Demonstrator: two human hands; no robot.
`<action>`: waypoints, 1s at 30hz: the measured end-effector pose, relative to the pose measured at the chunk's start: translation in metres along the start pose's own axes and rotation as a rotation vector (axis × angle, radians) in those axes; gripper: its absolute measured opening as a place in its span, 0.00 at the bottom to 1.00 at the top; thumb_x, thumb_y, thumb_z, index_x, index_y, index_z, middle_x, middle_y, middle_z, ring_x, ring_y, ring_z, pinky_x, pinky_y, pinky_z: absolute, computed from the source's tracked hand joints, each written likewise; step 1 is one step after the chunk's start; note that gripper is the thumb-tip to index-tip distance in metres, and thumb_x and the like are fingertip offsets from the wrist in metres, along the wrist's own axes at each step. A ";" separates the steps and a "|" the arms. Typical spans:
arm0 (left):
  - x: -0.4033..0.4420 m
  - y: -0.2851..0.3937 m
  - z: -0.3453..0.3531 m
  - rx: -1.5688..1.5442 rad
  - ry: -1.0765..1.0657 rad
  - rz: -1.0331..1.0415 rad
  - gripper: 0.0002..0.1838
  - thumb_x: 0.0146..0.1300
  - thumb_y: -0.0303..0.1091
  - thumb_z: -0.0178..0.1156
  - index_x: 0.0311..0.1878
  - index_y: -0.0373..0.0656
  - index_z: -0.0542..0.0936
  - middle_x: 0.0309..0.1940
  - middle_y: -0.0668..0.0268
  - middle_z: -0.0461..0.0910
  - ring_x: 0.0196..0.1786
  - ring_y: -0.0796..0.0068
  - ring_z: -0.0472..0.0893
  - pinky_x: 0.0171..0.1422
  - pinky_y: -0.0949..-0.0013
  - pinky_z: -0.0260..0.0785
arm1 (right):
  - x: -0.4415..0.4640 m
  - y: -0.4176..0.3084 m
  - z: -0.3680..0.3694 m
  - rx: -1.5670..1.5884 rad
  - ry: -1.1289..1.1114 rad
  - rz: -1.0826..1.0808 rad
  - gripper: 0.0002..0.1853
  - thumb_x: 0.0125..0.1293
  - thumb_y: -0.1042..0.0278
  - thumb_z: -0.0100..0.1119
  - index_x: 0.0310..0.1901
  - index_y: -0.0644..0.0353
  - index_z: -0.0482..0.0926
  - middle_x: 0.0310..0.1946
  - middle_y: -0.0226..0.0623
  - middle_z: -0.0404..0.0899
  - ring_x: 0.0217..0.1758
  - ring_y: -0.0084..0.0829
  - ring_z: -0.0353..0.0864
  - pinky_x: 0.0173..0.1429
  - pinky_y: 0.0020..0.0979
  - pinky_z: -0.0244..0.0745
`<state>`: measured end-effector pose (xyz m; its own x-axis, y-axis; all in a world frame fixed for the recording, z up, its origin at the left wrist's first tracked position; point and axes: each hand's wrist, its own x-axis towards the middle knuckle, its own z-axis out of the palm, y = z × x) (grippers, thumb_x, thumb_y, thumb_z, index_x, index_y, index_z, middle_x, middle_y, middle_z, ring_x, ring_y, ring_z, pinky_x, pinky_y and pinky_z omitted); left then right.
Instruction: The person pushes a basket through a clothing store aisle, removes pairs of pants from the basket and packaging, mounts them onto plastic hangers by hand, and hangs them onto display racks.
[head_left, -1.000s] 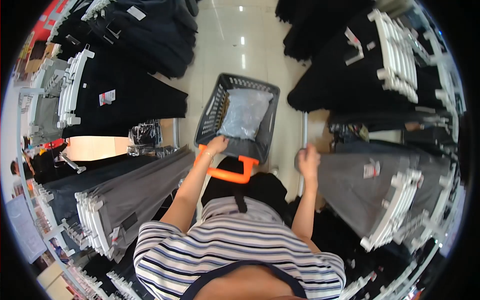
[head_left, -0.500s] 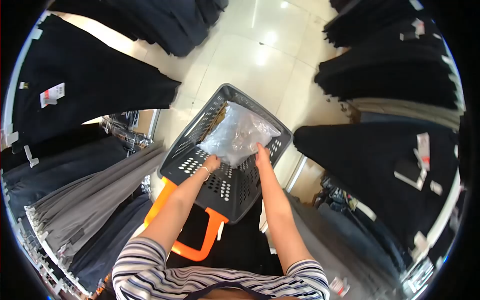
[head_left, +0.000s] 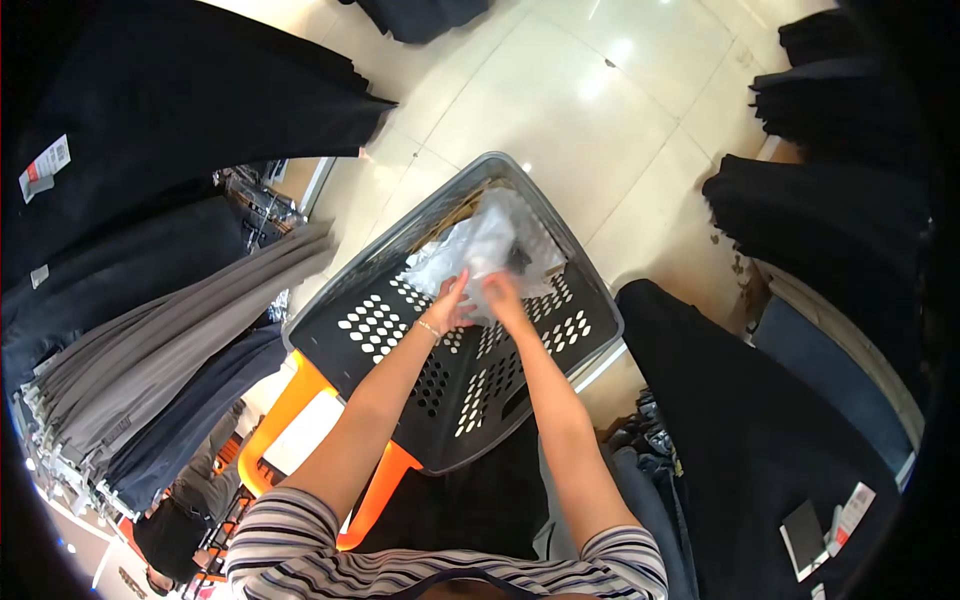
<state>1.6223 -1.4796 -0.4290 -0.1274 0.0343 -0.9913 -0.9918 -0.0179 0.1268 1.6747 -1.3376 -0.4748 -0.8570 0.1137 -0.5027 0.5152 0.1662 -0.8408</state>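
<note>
A grey shopping basket (head_left: 375, 365) with a perforated floor and orange handles (head_left: 375, 495) is in front of me. At its far end lies a crumpled clear plastic bag (head_left: 452, 250) with something pale inside. My left hand (head_left: 453, 305), a bracelet at its wrist, is at the near edge of the bag with its fingers apart. My right hand (head_left: 502, 296) is beside it, its fingers curled on the plastic and slightly blurred. A small dark patch shows by the bag's right part; I cannot make out what it is.
Grey trousers (head_left: 190, 320) and black garments (head_left: 200, 85) hang on the left. More black garments (head_left: 730, 400) with tags (head_left: 850, 510) hang on the right. Shiny floor tiles (head_left: 560, 90) stretch ahead. At the lower left another person (head_left: 170, 535) is partly visible.
My hands have come closer together at the bag, and the left fingers have spread. The bag is more crumpled and bunched. My view has shifted, so the basket looks larger.
</note>
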 end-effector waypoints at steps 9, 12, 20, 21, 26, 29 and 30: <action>0.061 -0.100 -0.060 0.701 0.604 0.488 0.19 0.49 0.26 0.52 0.48 0.38 0.69 0.28 0.52 0.75 0.28 0.55 0.79 0.32 0.58 0.73 | -0.003 0.021 0.020 0.188 -0.244 0.689 0.05 0.54 0.74 0.54 0.34 0.61 0.76 0.33 0.37 0.79 0.42 0.28 0.78 0.41 0.33 0.74; -0.006 -0.074 -0.050 1.136 0.641 0.436 0.21 0.50 0.26 0.52 0.50 0.42 0.68 0.36 0.50 0.74 0.34 0.50 0.79 0.38 0.56 0.73 | 0.029 0.038 0.004 -0.206 0.311 0.585 0.10 0.50 0.72 0.58 0.36 0.63 0.74 0.39 0.46 0.77 0.47 0.40 0.76 0.46 0.38 0.72; -0.013 -0.073 -0.060 1.333 0.343 0.280 0.24 0.51 0.31 0.58 0.54 0.46 0.67 0.46 0.52 0.70 0.47 0.50 0.76 0.47 0.53 0.71 | 0.076 0.094 -0.020 -1.074 -0.232 0.640 0.35 0.52 0.55 0.60 0.62 0.53 0.61 0.60 0.39 0.66 0.67 0.39 0.60 0.68 0.63 0.30; -0.008 -0.076 -0.062 1.243 0.350 0.310 0.25 0.51 0.33 0.58 0.55 0.44 0.67 0.47 0.50 0.70 0.48 0.49 0.76 0.49 0.53 0.70 | 0.069 0.107 -0.018 -1.144 -0.348 0.691 0.30 0.54 0.55 0.59 0.59 0.53 0.67 0.57 0.36 0.70 0.65 0.37 0.63 0.68 0.63 0.30; -0.005 -0.054 -0.065 0.453 0.303 0.152 0.25 0.53 0.39 0.59 0.50 0.31 0.70 0.41 0.42 0.76 0.48 0.45 0.75 0.53 0.57 0.68 | 0.008 0.103 0.010 -1.042 -0.563 0.537 0.17 0.56 0.62 0.55 0.47 0.57 0.76 0.49 0.43 0.76 0.54 0.40 0.75 0.57 0.42 0.66; 0.017 -0.072 -0.097 0.805 0.321 0.630 0.27 0.50 0.41 0.63 0.49 0.30 0.71 0.40 0.41 0.77 0.46 0.45 0.76 0.53 0.59 0.69 | -0.028 0.057 0.019 -0.818 -0.371 0.591 0.16 0.55 0.66 0.55 0.44 0.61 0.77 0.44 0.47 0.78 0.50 0.46 0.76 0.50 0.41 0.72; -0.004 -0.053 -0.093 0.810 0.274 0.565 0.29 0.48 0.42 0.64 0.49 0.30 0.71 0.44 0.40 0.75 0.49 0.46 0.75 0.56 0.59 0.67 | -0.033 0.029 0.015 -0.749 -0.317 0.611 0.15 0.54 0.66 0.54 0.43 0.62 0.78 0.43 0.49 0.78 0.49 0.47 0.76 0.51 0.42 0.72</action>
<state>1.6766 -1.5717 -0.4351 -0.6725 -0.0011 -0.7401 -0.5118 0.7230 0.4640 1.7178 -1.3515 -0.4861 -0.3525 0.1381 -0.9256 0.6476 0.7499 -0.1347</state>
